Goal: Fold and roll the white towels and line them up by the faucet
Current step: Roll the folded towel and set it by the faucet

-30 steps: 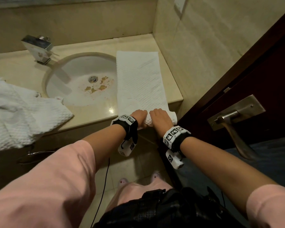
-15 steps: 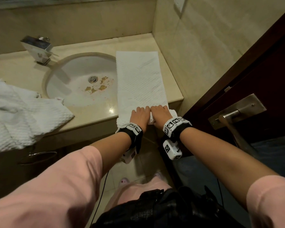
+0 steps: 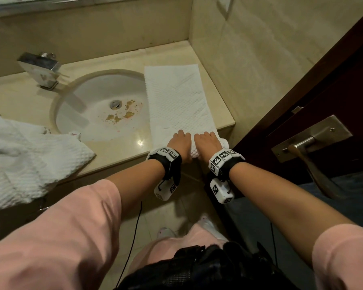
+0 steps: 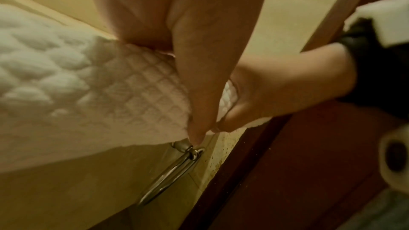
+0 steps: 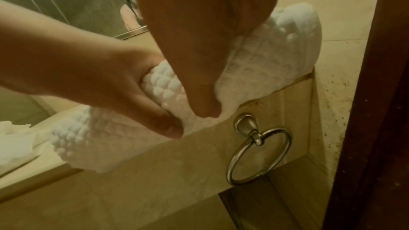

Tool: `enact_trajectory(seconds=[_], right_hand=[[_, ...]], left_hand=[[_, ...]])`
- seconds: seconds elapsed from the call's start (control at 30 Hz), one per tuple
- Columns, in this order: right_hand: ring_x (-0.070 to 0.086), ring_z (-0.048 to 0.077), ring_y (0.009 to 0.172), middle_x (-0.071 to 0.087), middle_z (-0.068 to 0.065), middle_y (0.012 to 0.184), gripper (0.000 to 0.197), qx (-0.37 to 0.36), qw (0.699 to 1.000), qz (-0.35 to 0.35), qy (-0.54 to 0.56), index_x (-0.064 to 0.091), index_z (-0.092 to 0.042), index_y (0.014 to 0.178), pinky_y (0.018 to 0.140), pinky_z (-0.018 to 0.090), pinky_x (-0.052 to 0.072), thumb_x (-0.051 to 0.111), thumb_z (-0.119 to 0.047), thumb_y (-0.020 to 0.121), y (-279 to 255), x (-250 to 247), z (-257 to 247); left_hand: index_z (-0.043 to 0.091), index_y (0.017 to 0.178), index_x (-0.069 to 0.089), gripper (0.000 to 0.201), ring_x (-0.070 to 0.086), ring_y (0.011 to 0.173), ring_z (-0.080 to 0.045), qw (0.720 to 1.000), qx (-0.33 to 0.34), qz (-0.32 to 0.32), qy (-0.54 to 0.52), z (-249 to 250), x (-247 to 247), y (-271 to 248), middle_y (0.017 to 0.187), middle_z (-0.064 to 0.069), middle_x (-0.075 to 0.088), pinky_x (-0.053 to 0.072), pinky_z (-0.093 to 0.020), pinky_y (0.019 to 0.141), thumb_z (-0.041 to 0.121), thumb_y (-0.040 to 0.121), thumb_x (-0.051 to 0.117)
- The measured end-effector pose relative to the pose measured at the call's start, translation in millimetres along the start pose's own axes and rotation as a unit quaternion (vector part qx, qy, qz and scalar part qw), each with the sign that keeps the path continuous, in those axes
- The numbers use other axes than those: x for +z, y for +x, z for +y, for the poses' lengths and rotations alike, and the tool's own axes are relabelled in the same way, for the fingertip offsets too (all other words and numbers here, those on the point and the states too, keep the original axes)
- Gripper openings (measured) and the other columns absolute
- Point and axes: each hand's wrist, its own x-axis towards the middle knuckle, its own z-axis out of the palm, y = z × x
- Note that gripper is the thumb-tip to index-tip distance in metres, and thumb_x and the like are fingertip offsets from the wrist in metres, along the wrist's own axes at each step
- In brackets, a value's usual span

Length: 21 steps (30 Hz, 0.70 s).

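Towel (image 3: 176,101) lies folded into a long strip on the bench (image 3: 117,151) beside the sink (image 3: 88,114); left hand (image 3: 179,141) and right hand (image 3: 206,142) both curl round its rolled near end. Rolling has barely begun; a crumpled towel heap (image 3: 29,155) waits, none by the faucet (image 3: 40,68).

White towel (image 3: 176,101) with a waffle weave, beige counter (image 3: 117,155), white basin (image 3: 88,114) stained brown, pink sleeves (image 3: 57,237), dark red-brown door (image 3: 333,97).

Dim, warm yellowish light; wrist views soft and blurred, head view bent at its edges.
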Motion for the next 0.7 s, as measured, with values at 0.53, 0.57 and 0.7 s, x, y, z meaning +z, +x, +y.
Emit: enact_trajectory(seconds=[0.53, 0.57, 0.7], right_hand=[[0.060, 0.030, 0.096, 0.062, 0.005, 0.101, 0.051, -0.041, 0.979, -0.189, 0.068, 0.051, -0.016, 0.108, 0.086, 0.043, 0.050, 0.079, -0.033, 0.068, 29, -7, 19], [0.059, 0.030, 0.093, 0.061, 0.004, 0.096, 0.050, -0.042, 0.976, -0.200, 0.069, 0.051, -0.019, 0.102, 0.083, 0.044, 0.052, 0.080, -0.035, 0.065, 31, -7, 18], [0.060, 0.028, 0.078, 0.058, 0.000, 0.080, 0.042, -0.043, 0.967, -0.240, 0.077, 0.045, -0.024, 0.078, 0.075, 0.045, 0.054, 0.077, -0.038, 0.055, 41, -6, 20]], left_hand=[[0.009, 0.129, 0.038, 0.095, 0.047, 0.117, -0.031, 0.993, -0.062, -0.101, 0.006, 7, -11, 14, 0.128, -0.013, 0.045, 0.047, -0.041, 0.093, 0.047, 0.056, 0.086], [0.009, 0.130, 0.037, 0.100, 0.045, 0.118, -0.030, 0.993, -0.063, -0.101, 0.005, 7, -9, 13, 0.129, -0.013, 0.044, 0.047, -0.041, 0.095, 0.049, 0.053, 0.087], [0.009, 0.131, 0.032, 0.108, 0.047, 0.116, -0.030, 0.996, -0.057, -0.074, -0.008, 7, -7, 8, 0.128, -0.012, 0.046, 0.046, -0.041, 0.093, 0.054, 0.050, 0.087]])
